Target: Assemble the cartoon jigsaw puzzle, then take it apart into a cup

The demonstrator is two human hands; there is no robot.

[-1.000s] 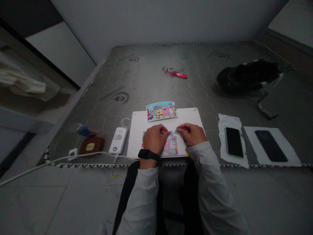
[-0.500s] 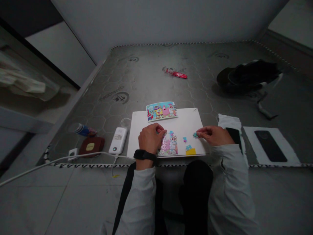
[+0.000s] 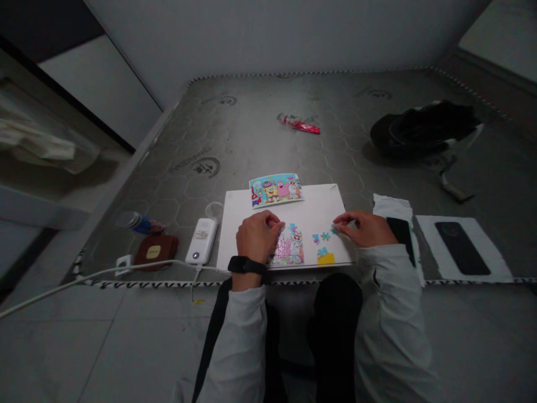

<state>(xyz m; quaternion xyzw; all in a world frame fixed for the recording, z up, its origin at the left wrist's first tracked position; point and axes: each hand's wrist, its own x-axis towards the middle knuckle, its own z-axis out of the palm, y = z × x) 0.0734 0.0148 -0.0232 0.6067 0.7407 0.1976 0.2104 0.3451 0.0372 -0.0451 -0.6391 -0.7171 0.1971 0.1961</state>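
My left hand (image 3: 257, 238), a dark watch on its wrist, rests over the left side of a partly joined jigsaw puzzle (image 3: 290, 249). Its thumb and forefinger are pressed together; whatever they hold, if anything, is hidden. To the right, my right hand (image 3: 363, 228) pinches a teal puzzle piece (image 3: 334, 229) low over the white board (image 3: 240, 224). Between the puzzle and this hand lie a loose teal piece (image 3: 325, 236), a blue-purple piece (image 3: 316, 238) and a blue-and-yellow joined section (image 3: 325, 257). A cartoon picture card (image 3: 276, 190) lies across the board's far edge.
Left of the board are a white power bank (image 3: 202, 240) with a cable, a brown case (image 3: 156, 252) and a bottle (image 3: 145, 223). Rightward lie a phone (image 3: 401, 238) and a dark phone-shaped item (image 3: 462, 248) on white sheets. Farther back are a red packet (image 3: 300, 124) and black cap (image 3: 423, 131).
A teal puzzle piece now lies on the board beside the blue-purple one, where there was none. My right hand has shifted slightly left, its fingers still on a teal piece. My left hand stays put.
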